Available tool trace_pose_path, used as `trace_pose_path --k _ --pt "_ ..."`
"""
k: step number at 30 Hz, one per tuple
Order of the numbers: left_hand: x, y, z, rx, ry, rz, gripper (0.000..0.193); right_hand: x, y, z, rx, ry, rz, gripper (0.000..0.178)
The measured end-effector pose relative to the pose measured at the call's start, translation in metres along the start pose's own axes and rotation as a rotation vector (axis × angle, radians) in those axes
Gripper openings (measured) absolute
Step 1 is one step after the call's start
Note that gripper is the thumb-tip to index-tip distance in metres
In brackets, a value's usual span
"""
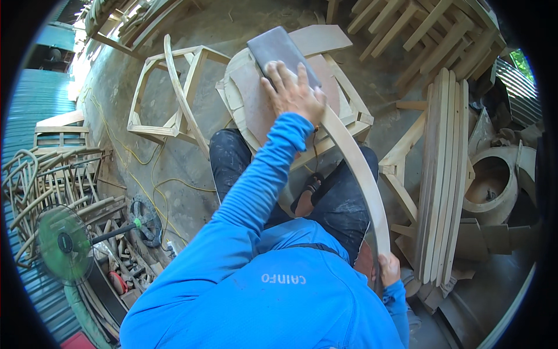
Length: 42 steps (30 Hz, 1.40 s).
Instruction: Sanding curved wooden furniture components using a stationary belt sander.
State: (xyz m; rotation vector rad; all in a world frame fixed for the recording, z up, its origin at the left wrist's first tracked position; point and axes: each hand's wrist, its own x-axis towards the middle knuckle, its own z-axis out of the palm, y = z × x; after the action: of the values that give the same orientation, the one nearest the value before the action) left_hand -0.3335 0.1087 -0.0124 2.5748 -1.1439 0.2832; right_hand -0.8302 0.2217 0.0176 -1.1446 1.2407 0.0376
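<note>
left arm (pixel 247 171) outstretched | left hand (pixel 294 96) palm-down | right hand (pixel 389 269) curled

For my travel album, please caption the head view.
Left hand spread on a gray block, right hand gripping a long curved wooden strip.

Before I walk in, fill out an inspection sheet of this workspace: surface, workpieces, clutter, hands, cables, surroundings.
Surface: wooden stand topped with boards, on a grey floor.
Workpieces: grey block at visible upper end of curved wooden strip.
Clutter: wood offcuts heaped by the fan, lower left.
Hands: left hand, fingers spread, on the block; right hand grips the strip's lower end.
Cables: yellow cord loose on the floor at left.
Surroundings: long slats stacked at right; corrugated wall at left.
</note>
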Motion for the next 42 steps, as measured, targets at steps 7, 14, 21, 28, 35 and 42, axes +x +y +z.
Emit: trace_pose_path --k 7,14,21,28,35,42 --pt "0.044 -0.012 0.007 -0.054 0.023 -0.016 0.076 0.032 -0.031 0.003 -0.057 0.065 0.005 0.057" --pt "0.177 -0.094 0.042 -0.001 0.101 -0.101 0.074 0.129 -0.155 0.052 -0.155 -0.012 -0.035 0.06" --pt "0.274 -0.161 0.037 0.024 -0.069 -0.249 0.078 0.198 -0.243 0.097 -0.159 -0.079 -0.089 0.059" --pt "0.24 -0.141 0.039 0.068 0.049 -0.194 0.074 0.182 -0.209 0.081 -0.148 -0.081 -0.12 0.06" --pt "0.084 -0.048 0.022 0.08 0.058 -0.045 0.075 0.082 -0.055 0.029 -0.042 -0.04 -0.064 0.057" --pt "-0.008 0.006 -0.005 -0.02 -0.041 -0.01 0.077 0.01 0.024 0.001 0.015 0.019 0.022 0.057"
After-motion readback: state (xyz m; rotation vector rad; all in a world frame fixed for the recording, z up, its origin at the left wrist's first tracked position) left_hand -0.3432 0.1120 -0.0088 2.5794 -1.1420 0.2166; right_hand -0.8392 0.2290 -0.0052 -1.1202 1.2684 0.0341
